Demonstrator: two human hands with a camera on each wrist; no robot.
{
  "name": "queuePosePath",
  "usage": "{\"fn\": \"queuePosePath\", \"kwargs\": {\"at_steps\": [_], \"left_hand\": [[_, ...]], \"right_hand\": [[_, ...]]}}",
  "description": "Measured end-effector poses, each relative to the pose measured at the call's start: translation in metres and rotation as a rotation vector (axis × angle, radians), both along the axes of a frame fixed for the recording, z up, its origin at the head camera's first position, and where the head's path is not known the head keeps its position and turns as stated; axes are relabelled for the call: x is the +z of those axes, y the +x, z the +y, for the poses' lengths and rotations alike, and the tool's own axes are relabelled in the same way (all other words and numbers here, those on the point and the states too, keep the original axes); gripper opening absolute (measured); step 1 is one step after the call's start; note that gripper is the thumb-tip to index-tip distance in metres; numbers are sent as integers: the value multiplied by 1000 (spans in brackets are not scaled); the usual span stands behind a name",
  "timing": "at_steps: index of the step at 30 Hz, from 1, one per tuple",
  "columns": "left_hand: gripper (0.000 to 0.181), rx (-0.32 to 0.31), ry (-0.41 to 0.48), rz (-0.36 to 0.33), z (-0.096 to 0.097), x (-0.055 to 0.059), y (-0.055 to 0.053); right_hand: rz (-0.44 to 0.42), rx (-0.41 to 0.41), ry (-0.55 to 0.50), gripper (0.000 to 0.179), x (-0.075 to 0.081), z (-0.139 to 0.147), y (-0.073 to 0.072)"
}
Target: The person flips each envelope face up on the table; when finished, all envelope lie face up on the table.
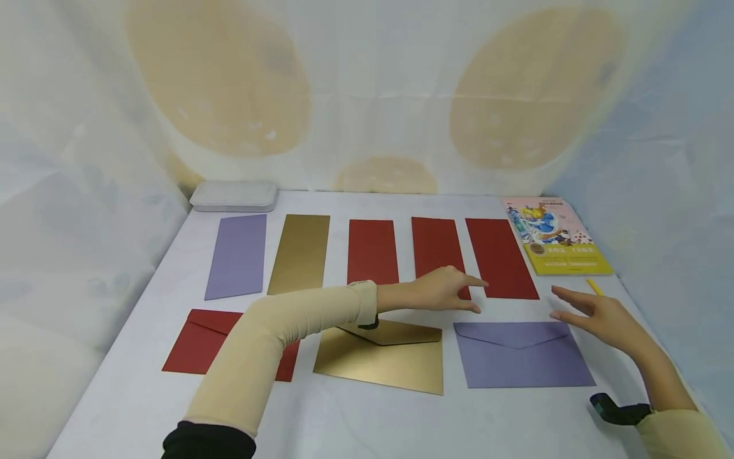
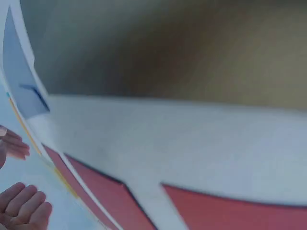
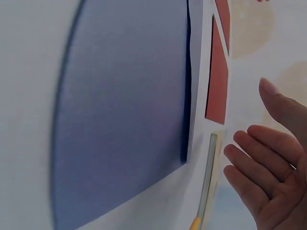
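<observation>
My left hand (image 1: 438, 290) reaches across to the right with its fingers spread and nothing in them. Its fingertips overlap the lower edge of the rightmost red paper piece (image 1: 501, 258), beside the middle red piece (image 1: 436, 245). My right hand (image 1: 602, 319) is held with relaxed fingers and nothing in its grasp, near the upper right corner of the purple envelope (image 1: 522, 357). In the right wrist view that hand (image 3: 273, 172) shows its fingers and thumb apart. A gold envelope (image 1: 384, 366) lies below my left wrist; my left sleeve covers part of a red envelope (image 1: 201, 344).
In the back row are a third red piece (image 1: 373, 252), a gold piece (image 1: 301, 252) and a purple piece (image 1: 237, 255). A white case (image 1: 234, 196) sits at the back left. A book (image 1: 556, 233) is at the back right, with a yellow stick (image 1: 594, 287) before it. Curtains surround the table.
</observation>
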State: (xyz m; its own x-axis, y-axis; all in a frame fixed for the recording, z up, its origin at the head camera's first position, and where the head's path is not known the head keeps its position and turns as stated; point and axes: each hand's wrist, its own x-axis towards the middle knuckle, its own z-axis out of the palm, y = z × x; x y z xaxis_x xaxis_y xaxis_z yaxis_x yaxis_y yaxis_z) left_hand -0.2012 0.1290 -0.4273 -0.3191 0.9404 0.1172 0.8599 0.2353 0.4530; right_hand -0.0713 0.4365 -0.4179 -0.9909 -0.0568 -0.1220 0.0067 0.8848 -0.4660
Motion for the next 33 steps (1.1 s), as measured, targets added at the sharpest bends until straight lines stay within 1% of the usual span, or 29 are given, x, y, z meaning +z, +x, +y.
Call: {"fn": "queuePosePath", "kwargs": {"at_steps": [2, 4, 8, 11, 14, 17, 20, 22, 24, 27, 33], "left_hand": [[58, 26, -43, 0, 7, 1, -5], [60, 52, -76, -15, 13, 2, -10], [62, 89, -118, -1, 26, 1, -20], [64, 113, -161, 18, 37, -5, -26], [66, 144, -206, 36, 46, -13, -29], [67, 179, -228, 52, 53, -16, -28], [65, 196, -235, 77, 59, -15, -25], [65, 199, -229, 89, 63, -13, -22], [64, 202, -228, 94, 67, -11, -20], [63, 216, -239, 93, 71, -12, -16], [61, 243, -297, 100, 76, -19, -11]], "right_hand": [[-16, -4, 6, 70, 0, -1, -6], [-32, -5, 9, 70, 0, -1, -13], [-60, -5, 9, 70, -2, -1, -26], [-70, -4, -9, 69, -4, -1, -34], [-78, 0, -12, 70, -6, -3, -40], [-83, 7, 30, 73, -8, -7, -46], [-86, 3, 78, 77, -9, -11, -50], [-79, -6, 87, 77, -10, -14, -50], [-73, -13, 78, 77, -10, -17, -49], [-62, -26, 66, 77, -13, -21, -48], [-67, -54, 38, 78, -15, -25, -48]]}}
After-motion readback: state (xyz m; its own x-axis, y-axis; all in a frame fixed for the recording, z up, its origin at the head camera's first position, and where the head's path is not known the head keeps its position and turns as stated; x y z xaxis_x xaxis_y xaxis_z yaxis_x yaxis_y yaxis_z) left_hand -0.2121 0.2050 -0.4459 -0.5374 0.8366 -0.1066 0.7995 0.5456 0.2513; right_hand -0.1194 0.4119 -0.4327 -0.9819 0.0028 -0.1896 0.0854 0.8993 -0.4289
